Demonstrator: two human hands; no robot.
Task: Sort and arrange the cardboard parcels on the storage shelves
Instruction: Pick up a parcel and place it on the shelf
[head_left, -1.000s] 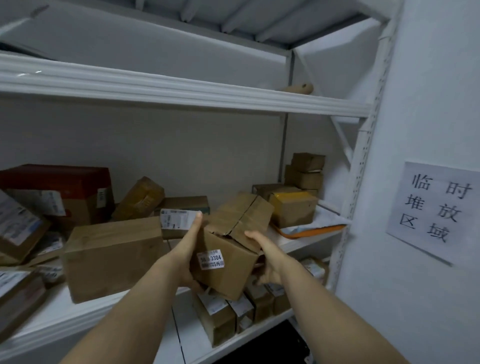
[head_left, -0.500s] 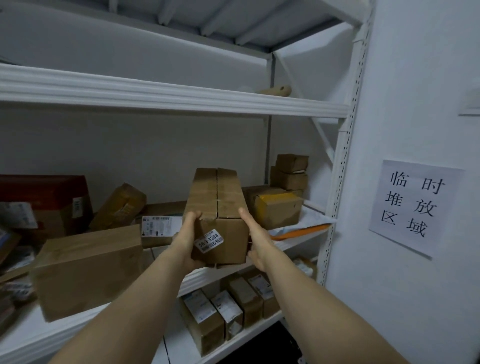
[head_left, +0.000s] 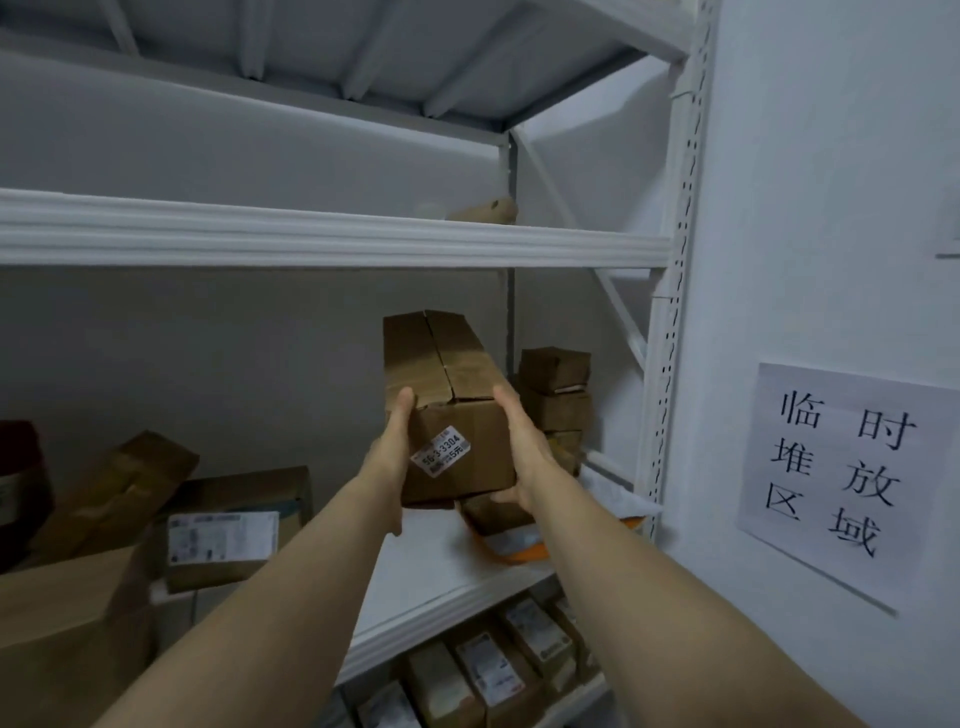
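Two small boxes (head_left: 555, 369) sit stacked at the right end of the middle shelf (head_left: 441, 566), right behind the held parcel (head_left: 457, 415). An orange-edged mailer (head_left: 519, 545) lies on the shelf under it. To the left we see a labelled box (head_left: 234, 525), a tilted box (head_left: 119, 483) and a big plain box (head_left: 67, 623). More boxes (head_left: 488, 665) line the shelf below. The upper shelf (head_left: 332, 241) runs close overhead.

The sticker (head_left: 440, 451) on the parcel reads 56-3-3304. The wall sign (head_left: 841, 467) reads 临时堆放区域. The shipping label on the left box is too blurred to read.

The parcel is in the air above the middle shelf, its stickered end facing us. Its long axis runs away toward the back wall, far end tipped up, with the flap seam on top. The left hand (head_left: 389, 457) grips its left side and the right hand (head_left: 524, 457) its right side, fingers under the bottom.
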